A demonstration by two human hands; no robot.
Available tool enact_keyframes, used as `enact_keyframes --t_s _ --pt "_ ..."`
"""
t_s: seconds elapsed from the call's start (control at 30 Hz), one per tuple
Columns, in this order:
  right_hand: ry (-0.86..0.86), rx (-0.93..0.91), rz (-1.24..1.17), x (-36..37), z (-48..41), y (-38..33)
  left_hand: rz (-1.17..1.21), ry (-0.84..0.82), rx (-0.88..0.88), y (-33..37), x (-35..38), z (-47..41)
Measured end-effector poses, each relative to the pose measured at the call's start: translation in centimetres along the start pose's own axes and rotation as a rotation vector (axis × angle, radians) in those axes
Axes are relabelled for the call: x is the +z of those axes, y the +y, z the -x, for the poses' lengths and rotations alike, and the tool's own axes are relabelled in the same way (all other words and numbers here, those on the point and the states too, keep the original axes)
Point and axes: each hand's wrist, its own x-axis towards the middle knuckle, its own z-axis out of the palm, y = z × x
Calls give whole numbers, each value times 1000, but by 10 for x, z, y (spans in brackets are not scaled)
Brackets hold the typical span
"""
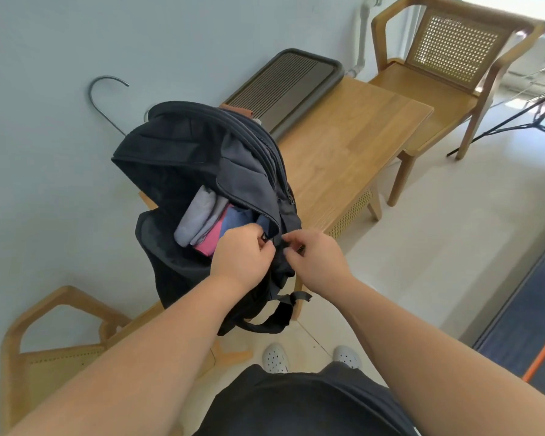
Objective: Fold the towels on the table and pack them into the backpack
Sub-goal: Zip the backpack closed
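Note:
A black backpack (183, 158) stands on the near end of the wooden table (353, 143) with its main compartment unzipped. Folded towels sit inside it side by side: a grey one (195, 220), a pink one (210, 240) and a blue one (236, 220). My left hand (241, 258) pinches the zipper pull at the bottom corner of the opening. My right hand (315, 258) pinches the backpack's fabric just right of that zipper end. Both hands nearly touch each other.
A dark ribbed tray (283, 86) leans against the wall behind the backpack. Wooden cane chairs stand at the far right (447, 67) and near left (57, 341). A metal hook (104, 99) hangs on the wall. A tripod leg (510, 124) crosses the floor at right.

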Motion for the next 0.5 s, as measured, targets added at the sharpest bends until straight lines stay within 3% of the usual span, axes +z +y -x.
enact_keyframes --t_s 0.13,0.2,0.33,0.5 --pt "-23 -146 140 17 -9 -1 340 -123 -308 -1 -11 -7" --pt "35 -202 194 24 -13 -2 395 -200 -391 -2 -17 -10" --pt "128 -326 261 33 -17 0 311 -374 -380 -1 -28 -12" --pt "119 -448 258 40 -21 4 150 -535 -325 2 -34 -14"
